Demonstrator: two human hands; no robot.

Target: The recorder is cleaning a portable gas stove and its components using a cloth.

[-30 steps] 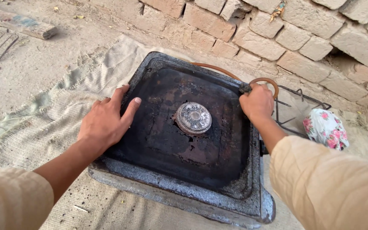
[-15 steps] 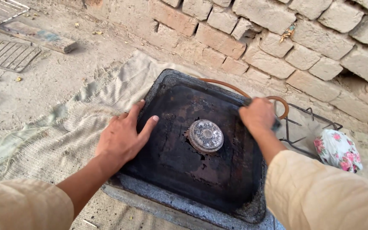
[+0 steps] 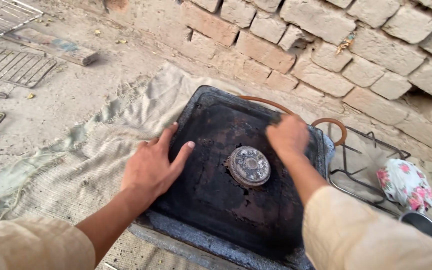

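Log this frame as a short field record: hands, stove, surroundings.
left hand: flat, fingers spread, on the left rim of the stove top
right hand: closed, blurred, on the far right of the top; contents not clear
stove: single burner, blackened and rusty, on a burlap cloth
burner cap: round, metal, centre
hose: brown, behind the stove
right side: wire pan support, floral cloth
backdrop: brick wall
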